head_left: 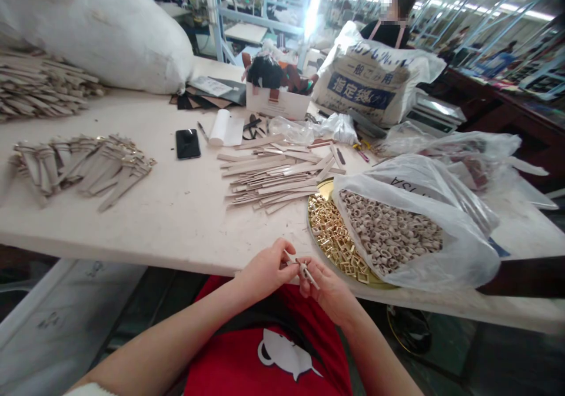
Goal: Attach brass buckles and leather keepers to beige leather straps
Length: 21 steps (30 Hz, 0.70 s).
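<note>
Close to the table's front edge, above my lap, both hands meet over a small beige strap point(311, 279). My left hand point(269, 269) pinches one end between thumb and fingers. The fingers of my right hand point(325, 287) are closed around the other part, where the strap looks folded or looped; the fingers partly cover it, and I cannot tell whether a buckle is on it. Right of the hands, gold buckles point(331, 231) lie on a round gold tray point(325, 189). A clear plastic bag of small beige loops point(392, 231) rests partly over that tray.
Loose flat straps point(269, 178) lie ahead; straps with buckles point(88, 166) are piled at left. Behind are a phone point(188, 143), a white roll point(219, 127), a white box point(278, 103) and a printed sack point(362, 84). A person point(391, 31) stands beyond.
</note>
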Motion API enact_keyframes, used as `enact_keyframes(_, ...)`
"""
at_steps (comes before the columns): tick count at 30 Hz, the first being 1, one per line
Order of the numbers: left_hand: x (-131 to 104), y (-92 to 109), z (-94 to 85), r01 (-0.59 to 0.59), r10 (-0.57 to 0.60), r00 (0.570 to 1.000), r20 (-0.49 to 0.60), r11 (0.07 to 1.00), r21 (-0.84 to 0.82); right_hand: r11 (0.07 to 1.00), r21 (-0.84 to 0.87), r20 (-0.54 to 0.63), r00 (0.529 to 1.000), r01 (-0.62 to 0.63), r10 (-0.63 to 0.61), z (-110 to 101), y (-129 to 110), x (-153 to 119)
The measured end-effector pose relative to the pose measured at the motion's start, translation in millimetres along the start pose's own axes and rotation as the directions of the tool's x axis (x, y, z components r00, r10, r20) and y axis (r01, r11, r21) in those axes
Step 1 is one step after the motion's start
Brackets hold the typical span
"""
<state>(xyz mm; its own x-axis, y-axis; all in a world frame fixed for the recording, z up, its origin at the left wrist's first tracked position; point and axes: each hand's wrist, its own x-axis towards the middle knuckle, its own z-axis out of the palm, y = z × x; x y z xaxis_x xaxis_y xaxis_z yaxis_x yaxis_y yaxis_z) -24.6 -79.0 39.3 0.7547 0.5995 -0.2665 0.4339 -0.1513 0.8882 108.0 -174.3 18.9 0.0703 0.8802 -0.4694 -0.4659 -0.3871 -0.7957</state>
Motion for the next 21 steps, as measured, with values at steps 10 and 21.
enact_keyframes(10,-8,-2,-3.4,0.037,-0.038,0.999,0.026,0.998,0.046,0.987,0.017,-0.138,0.978,0.16,-0.156,-3,5,2)
enact_keyframes(21,-5,-8,7.2,0.141,-0.086,0.98,0.181,0.937,-0.319,0.72,-0.649,-0.191,0.863,0.246,-0.467,-3,12,-3)
